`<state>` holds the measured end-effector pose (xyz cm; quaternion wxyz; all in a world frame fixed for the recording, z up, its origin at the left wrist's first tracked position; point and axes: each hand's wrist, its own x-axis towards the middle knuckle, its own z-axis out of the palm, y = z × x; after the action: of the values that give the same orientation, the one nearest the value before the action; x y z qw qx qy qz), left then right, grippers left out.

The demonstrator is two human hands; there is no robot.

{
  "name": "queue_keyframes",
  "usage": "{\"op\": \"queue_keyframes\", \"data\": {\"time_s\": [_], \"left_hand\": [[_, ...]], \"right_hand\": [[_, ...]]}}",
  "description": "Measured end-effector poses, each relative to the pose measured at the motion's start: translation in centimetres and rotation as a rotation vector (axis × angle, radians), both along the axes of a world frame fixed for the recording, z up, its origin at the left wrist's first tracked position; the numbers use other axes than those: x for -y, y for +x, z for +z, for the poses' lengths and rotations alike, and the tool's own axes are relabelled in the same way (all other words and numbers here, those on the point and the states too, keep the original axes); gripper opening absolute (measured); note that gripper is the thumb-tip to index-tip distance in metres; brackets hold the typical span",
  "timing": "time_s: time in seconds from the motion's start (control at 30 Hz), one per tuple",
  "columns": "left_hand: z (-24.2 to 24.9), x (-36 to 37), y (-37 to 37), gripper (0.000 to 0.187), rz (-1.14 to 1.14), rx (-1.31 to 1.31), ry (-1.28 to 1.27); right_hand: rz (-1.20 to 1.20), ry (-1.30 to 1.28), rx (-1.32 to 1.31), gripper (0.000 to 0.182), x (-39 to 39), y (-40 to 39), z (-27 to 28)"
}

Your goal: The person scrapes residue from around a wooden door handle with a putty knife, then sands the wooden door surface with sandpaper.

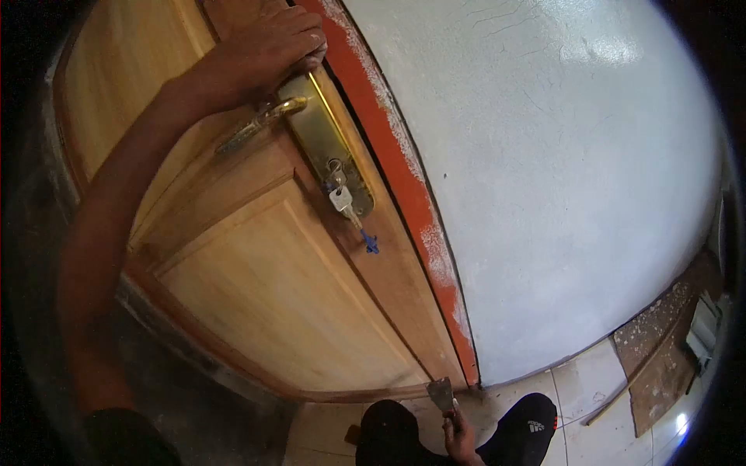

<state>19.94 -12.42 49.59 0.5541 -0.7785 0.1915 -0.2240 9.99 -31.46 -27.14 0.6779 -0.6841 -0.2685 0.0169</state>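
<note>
Head view shows the person's right hand closed round the handle of a scraper, its blade seen against the bottom corner of the wooden door, near the red frame; whether they touch, I can't tell. The left hand is bent-fingered at the door's latch-side edge, above the lock plate; I can't make out whether it grips anything. The scraper looks light, its blade thin and stiff, so the handle suits holding. The door seems heavy and rigid, best steadied by its edge, clear of the dangling keys.
</note>
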Motion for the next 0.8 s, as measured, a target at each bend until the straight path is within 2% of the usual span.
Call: {"op": "queue_keyframes", "data": {"time_s": [0.1, 0.2, 0.3, 0.4, 0.5, 0.6, 0.7, 0.8], "left_hand": [[-1.4, -2.1, 1.3, 0.018, -0.438, 0.067, -0.03], [-2.0, -2.7, 1.2, 0.016, -0.385, 0.064, -0.145], [-1.9, -2.8, 1.2, 0.012, -0.492, 0.078, -0.073], [-1.8, -2.5, 1.3, 0.011, -0.335, 0.036, -0.208], [-1.9, -3.7, 2.5, 0.01, -0.512, 0.067, -0.18], [-2.1, -3.8, 2.8, 0.012, -0.547, 0.006, -0.424], [-2.4, -3.7, 2.5, 0.016, -0.547, 0.015, -0.533], [-2.5, -3.7, 2.6, 0.019, -0.616, 0.035, -0.521]], "right_hand": [[0.011, -0.001, 0.017, 0.033, -0.2, -0.4, -0.1], [0.046, 0.028, 0.035, 0.033, -0.1, -0.6, -0.4], [0.006, 0.19, 0.036, 0.035, -1.4, -1.2, -0.5], [0.089, 0.102, -0.07, 0.036, -0.8, -1.3, -1.5], [0.023, 0.031, 0.061, 0.035, -1.2, -1.1, -2.6], [0.022, 0.081, 0.028, 0.034, -0.9, -1.3, -1.2], [0.039, -0.049, 0.036, 0.035, -1.5, -1.0, -3.9], [0.051, 0.085, -0.144, 0.032, -2.2, -1.6, -5.0]]}}
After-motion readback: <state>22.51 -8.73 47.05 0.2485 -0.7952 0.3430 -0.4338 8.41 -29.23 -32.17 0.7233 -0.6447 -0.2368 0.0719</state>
